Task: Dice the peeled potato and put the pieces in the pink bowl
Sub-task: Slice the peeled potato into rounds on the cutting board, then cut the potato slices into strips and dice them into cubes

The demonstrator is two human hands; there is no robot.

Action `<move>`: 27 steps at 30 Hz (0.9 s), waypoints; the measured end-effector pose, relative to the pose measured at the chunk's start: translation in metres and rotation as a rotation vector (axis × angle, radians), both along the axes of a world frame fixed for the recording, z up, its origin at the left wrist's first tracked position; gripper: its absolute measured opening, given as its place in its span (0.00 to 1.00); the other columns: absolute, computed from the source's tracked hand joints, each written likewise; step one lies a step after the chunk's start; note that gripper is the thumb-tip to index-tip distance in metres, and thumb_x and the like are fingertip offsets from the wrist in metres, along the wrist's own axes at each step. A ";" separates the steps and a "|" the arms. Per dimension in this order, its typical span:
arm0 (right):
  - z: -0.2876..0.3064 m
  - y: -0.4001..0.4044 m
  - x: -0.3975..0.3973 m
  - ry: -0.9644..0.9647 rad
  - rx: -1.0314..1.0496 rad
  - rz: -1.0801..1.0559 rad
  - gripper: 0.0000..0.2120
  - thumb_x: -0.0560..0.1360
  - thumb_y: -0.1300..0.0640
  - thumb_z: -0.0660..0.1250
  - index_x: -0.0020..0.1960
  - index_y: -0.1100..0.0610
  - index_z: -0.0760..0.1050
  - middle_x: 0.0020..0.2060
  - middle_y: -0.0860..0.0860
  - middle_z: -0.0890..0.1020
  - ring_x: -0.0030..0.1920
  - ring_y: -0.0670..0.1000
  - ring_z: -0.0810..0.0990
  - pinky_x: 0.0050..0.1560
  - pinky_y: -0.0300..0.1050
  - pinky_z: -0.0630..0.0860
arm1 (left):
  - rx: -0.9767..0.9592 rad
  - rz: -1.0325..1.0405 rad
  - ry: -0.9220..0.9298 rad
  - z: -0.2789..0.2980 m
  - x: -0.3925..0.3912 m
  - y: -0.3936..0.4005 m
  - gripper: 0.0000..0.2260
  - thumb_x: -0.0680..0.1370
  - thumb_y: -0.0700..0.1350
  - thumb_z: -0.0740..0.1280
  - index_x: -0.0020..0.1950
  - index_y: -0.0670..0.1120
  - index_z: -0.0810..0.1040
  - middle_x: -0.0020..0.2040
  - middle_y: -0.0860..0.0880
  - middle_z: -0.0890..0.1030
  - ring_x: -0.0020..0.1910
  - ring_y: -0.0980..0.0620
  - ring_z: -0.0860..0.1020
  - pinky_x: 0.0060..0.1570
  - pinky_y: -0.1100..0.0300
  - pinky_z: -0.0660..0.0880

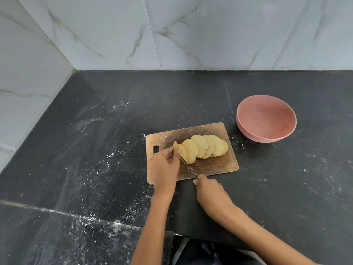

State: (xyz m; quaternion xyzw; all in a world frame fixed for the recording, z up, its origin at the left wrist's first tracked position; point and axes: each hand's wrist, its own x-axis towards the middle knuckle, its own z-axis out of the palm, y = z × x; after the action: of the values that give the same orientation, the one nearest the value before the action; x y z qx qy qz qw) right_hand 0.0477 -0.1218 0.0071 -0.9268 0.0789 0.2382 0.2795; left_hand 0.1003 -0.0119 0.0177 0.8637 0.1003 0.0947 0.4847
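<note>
A peeled potato (202,148), cut into several leaning slices, lies on a small wooden cutting board (215,165) in the middle of the dark counter. My left hand (164,169) pinches the potato's uncut left end with fingers and thumb. My right hand (210,190) grips the handle of a knife (188,166), whose blade angles up and left to the potato beside my left fingertips. The pink bowl (266,119) stands to the upper right of the board with nothing in it.
The black stone counter (95,150) is dusted with white specks and runs to marble-tiled walls (172,31) at the back and left. Its front edge lies near my body at the bottom.
</note>
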 end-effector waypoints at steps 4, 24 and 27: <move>0.005 -0.007 0.004 -0.012 0.020 0.026 0.15 0.83 0.50 0.49 0.55 0.59 0.68 0.52 0.59 0.78 0.54 0.61 0.76 0.44 0.48 0.67 | 0.127 -0.013 -0.051 -0.003 -0.002 0.008 0.11 0.76 0.38 0.68 0.58 0.44 0.82 0.40 0.58 0.80 0.36 0.61 0.79 0.39 0.69 0.77; 0.029 -0.017 0.027 -0.039 0.212 0.044 0.12 0.83 0.51 0.49 0.46 0.55 0.63 0.37 0.51 0.73 0.36 0.50 0.71 0.38 0.47 0.70 | 0.471 -0.465 0.104 -0.013 0.002 0.049 0.16 0.73 0.43 0.73 0.61 0.48 0.81 0.65 0.51 0.76 0.64 0.51 0.71 0.60 0.64 0.63; 0.028 -0.015 0.027 -0.050 0.177 0.103 0.09 0.83 0.52 0.49 0.48 0.56 0.62 0.35 0.49 0.71 0.31 0.47 0.68 0.37 0.47 0.70 | 0.450 -0.447 0.085 -0.015 0.001 0.048 0.18 0.73 0.44 0.73 0.63 0.48 0.79 0.65 0.52 0.77 0.63 0.52 0.72 0.61 0.66 0.63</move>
State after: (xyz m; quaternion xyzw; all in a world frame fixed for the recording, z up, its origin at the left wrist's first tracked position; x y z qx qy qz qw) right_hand 0.0743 -0.1364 0.0351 -0.9069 0.0028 0.2353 0.3495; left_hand 0.1011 0.0362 0.0031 0.9531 -0.0952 -0.0305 0.2856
